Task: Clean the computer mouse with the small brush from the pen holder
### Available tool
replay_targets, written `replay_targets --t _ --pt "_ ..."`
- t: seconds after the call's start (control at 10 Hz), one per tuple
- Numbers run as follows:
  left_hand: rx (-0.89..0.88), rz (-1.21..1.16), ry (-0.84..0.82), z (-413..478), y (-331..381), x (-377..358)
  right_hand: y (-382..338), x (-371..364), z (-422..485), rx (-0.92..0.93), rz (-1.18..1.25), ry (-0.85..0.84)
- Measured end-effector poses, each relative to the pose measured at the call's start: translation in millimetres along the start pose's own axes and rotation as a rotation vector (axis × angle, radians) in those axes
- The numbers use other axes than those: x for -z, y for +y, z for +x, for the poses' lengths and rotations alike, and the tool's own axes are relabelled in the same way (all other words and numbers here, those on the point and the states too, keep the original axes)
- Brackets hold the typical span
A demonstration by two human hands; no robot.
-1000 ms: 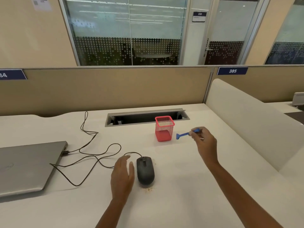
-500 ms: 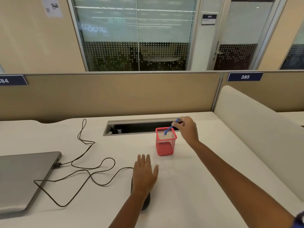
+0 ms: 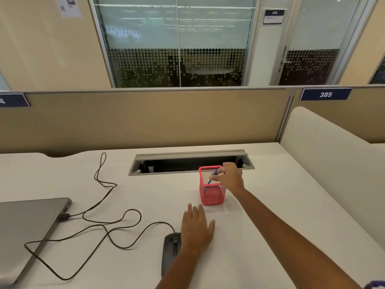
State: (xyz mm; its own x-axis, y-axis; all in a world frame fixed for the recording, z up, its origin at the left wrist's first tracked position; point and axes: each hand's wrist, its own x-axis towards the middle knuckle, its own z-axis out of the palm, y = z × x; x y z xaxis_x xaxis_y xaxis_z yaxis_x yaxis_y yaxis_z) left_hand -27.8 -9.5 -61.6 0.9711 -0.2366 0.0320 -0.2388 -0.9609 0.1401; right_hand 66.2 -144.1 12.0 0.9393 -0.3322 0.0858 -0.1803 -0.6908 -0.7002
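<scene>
A black wired computer mouse (image 3: 169,250) lies near the desk's front edge, partly covered by my left forearm. My left hand (image 3: 196,230) hovers flat with fingers spread, just right of the mouse. A red mesh pen holder (image 3: 212,195) stands in the middle of the desk. The small blue brush (image 3: 210,180) leans inside it, head down. My right hand (image 3: 229,177) is at the holder's rim, fingers pinched on the brush handle.
A closed grey laptop (image 3: 27,230) sits at the left, with the mouse cable (image 3: 108,228) looping across the desk. An open cable tray (image 3: 190,162) runs behind the holder. A beige partition (image 3: 145,119) and a white side divider (image 3: 333,163) bound the desk.
My right hand carried the blue brush from the right of the pen holder to above it and lowered it inside. My left hand moved from the mouse's left side to its right.
</scene>
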Motion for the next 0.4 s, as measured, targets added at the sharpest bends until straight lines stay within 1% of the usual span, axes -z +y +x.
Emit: replay_targets --t 0.1,0.2,0.3,0.4 --pt "0.0 -0.025 0.033 6 2 -5 -1 0 2 -0.013 -0.036 0.0" --pt "0.0 -0.032 -0.005 6 3 -6 -4 4 1 -0.019 -0.023 0.001" --pt "-0.017 -0.005 0.016 8 0 -9 -1 7 2 -0.008 0.019 -0.02" --pt "-0.033 -0.084 0.146 9 -1 -3 2 17 -2 0.011 0.083 -0.01"
